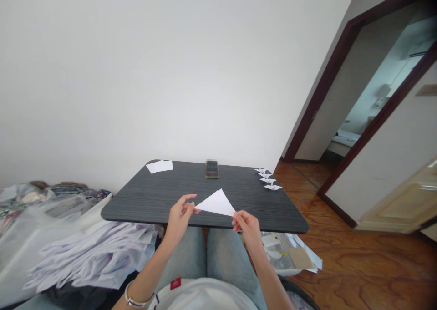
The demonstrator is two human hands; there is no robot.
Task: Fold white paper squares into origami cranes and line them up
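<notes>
Seen from my head camera, near to far. Nearest, at 6 o'clock, my knees in pale jeans (205,255) sit below the table edge; a silver bangle (138,300) circles my left wrist at 7 o'clock.

My left hand (179,217) is nearly closed, thumb and forefinger pinching the left tip of a folded paper triangle (216,204). My right hand (247,228) is likewise nearly closed, its fingers (239,217) pinching the lower right corner. The triangle is held in the air between both hands, just above the near edge of the dark wood-grain table (136,205).

Handling: the paper looks very light and thin, likely soft except along its creases, so I judge its corners and folded edges the surest places to hold, with a light pinch.

Farther out on the table lie a loose white paper sheet (159,166) at 11 o'clock, a phone (211,169) at 12 o'clock, and a row of small paper cranes (268,179) at 1 o'clock. A pile of white fabric (92,257) lies at 8 o'clock; a wooden floor (341,219) spreads at 3 o'clock.
</notes>
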